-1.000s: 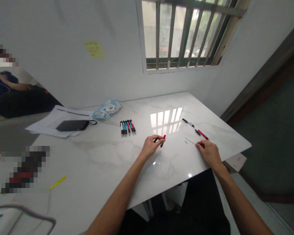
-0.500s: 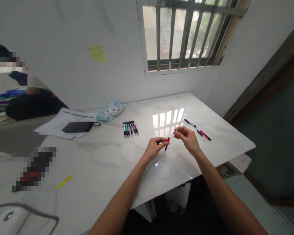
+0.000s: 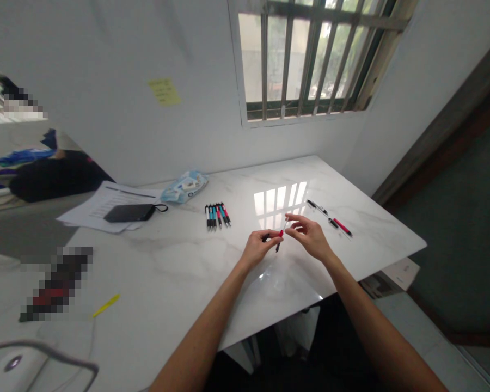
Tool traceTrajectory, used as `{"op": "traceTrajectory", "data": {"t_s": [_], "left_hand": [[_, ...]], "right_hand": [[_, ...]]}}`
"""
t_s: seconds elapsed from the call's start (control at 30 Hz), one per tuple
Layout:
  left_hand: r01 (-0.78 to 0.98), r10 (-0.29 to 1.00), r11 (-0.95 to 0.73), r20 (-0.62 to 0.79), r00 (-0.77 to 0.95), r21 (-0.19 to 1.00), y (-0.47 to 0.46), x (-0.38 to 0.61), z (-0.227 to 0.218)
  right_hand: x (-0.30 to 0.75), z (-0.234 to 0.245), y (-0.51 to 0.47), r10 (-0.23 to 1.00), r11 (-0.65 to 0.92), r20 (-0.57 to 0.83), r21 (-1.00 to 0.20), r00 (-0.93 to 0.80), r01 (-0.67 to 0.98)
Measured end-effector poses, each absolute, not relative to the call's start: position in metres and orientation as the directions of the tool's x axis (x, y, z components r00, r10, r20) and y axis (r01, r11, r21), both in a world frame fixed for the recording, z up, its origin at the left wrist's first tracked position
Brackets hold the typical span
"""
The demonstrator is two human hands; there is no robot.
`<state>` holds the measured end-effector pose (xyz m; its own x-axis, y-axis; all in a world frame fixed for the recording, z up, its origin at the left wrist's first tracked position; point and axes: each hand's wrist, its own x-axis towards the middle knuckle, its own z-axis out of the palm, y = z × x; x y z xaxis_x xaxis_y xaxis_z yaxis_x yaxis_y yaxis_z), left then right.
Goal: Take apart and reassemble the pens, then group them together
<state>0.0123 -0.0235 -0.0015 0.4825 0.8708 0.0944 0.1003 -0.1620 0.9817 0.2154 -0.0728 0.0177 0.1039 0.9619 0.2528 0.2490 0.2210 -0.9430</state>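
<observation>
My left hand [image 3: 258,247] pinches a red and black pen barrel [image 3: 281,234], its dark tip slanting down below the fingers. A black piece [image 3: 265,237] also shows at the same hand; what it is I cannot make out. My right hand [image 3: 308,235] is closed with its fingertips at a thin, pale pen refill [image 3: 285,223]. The refill's lower end meets the red top of the barrel; how far it reaches inside is hidden. Right of the hands lie loose pen parts: a dark and clear piece [image 3: 320,208], a black piece [image 3: 333,222] and a red barrel [image 3: 342,226].
Several pens [image 3: 218,216] lie in a row left of the hands. Behind them are a blue-white plastic pack [image 3: 183,187], papers [image 3: 93,204] and a black phone-like pouch [image 3: 129,213]. A yellow strip [image 3: 106,305] lies at left. The marble-patterned table [image 3: 179,272] ends close to my body.
My right hand has moved left and brought the refill to the red top of the barrel; they were apart before. My left hand has stayed almost in place.
</observation>
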Motion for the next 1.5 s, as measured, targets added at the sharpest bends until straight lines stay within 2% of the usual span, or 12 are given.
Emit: {"op": "traceTrajectory", "data": {"t_s": [0.1, 0.23, 0.33, 0.43, 0.53, 0.63, 0.77, 0.87, 0.93, 1.0, 1.17, 1.5], "left_hand": [[0.065, 0.896, -0.125, 0.085, 0.436, 0.99, -0.022, 0.012, 0.001], [0.037, 0.913, -0.065, 0.044, 0.406, 0.997, -0.021, 0.011, 0.004], [0.029, 0.912, -0.008, -0.005, 0.411, 1.0, -0.022, 0.011, 0.005], [0.04, 0.91, 0.017, -0.032, 0.413, 0.999, -0.024, 0.011, 0.005], [0.056, 0.903, 0.013, -0.036, 0.429, 0.998, -0.024, 0.009, 0.005], [0.063, 0.892, 0.009, -0.037, 0.451, 0.998, -0.022, 0.007, 0.006], [0.074, 0.889, 0.008, -0.041, 0.457, 0.997, -0.021, 0.006, 0.006], [0.085, 0.889, 0.03, -0.065, 0.452, 0.996, -0.021, 0.004, 0.006], [0.085, 0.889, 0.063, -0.095, 0.447, 0.994, -0.019, 0.002, 0.006], [0.083, 0.891, 0.095, -0.122, 0.437, 0.992, -0.018, 0.001, 0.007], [0.097, 0.909, 0.123, -0.151, 0.389, 0.988, -0.015, 0.002, 0.009], [0.16, 0.915, 0.149, -0.197, 0.351, 0.976, -0.013, 0.005, 0.009]], "right_hand": [[0.242, 0.01, -0.082, 0.936, 0.185, 0.295, -0.876, 0.191, 0.446], [0.279, -0.016, -0.1, 0.919, -0.011, 0.267, -0.717, 0.29, 0.697], [0.289, -0.034, -0.11, 0.915, -0.081, 0.258, -0.637, 0.311, 0.767], [0.287, -0.042, -0.109, 0.926, -0.052, 0.271, -0.601, 0.264, 0.797], [0.282, -0.039, -0.093, 0.948, 0.007, 0.255, -0.617, 0.192, 0.787], [0.273, -0.03, -0.059, 0.959, 0.078, 0.243, -0.721, 0.146, 0.688], [0.245, -0.023, 0.006, 0.931, 0.212, 0.303, -0.904, 0.205, 0.372], [0.223, -0.03, 0.048, 0.961, 0.129, 0.135, -0.991, 0.242, 0.04], [0.214, -0.037, 0.063, 0.966, 0.062, 0.019, -0.985, 0.26, -0.161], [0.21, -0.044, 0.066, 0.965, 0.043, -0.038, -0.954, 0.26, -0.297], [0.216, -0.047, 0.057, 0.979, 0.004, -0.089, -0.891, 0.183, -0.454], [0.218, -0.037, 0.054, 0.992, -0.104, -0.126, -0.852, 0.007, -0.513]]}}
